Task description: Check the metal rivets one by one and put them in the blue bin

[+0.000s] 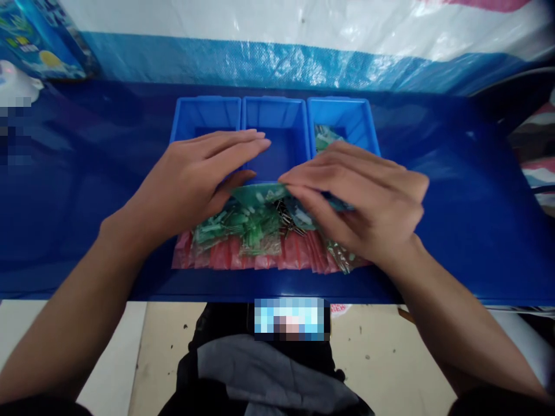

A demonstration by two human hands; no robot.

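My right hand (359, 196) is closed in a pinch on the top edge of a small green-tinted plastic bag (255, 196) with small pale pieces in it. My left hand (195, 173) is open, its fingers stretched out above the bag's left end and its thumb apart from them. Below both hands lie more small clear bags (260, 234) with greenish contents. A cluster of dark and silvery metal pins or screws (286, 219) shows between them. Under these, a row of bags with red-tinted bottoms (299, 254) runs along the front.
Three blue bins stand side by side: a left bin (208, 104), a middle bin (275, 104) and a right bin (366, 124) holding green-tinted bags (325, 136). They rest on a blue table (455, 202). A phone (290, 319) with a blurred screen is below the table edge.
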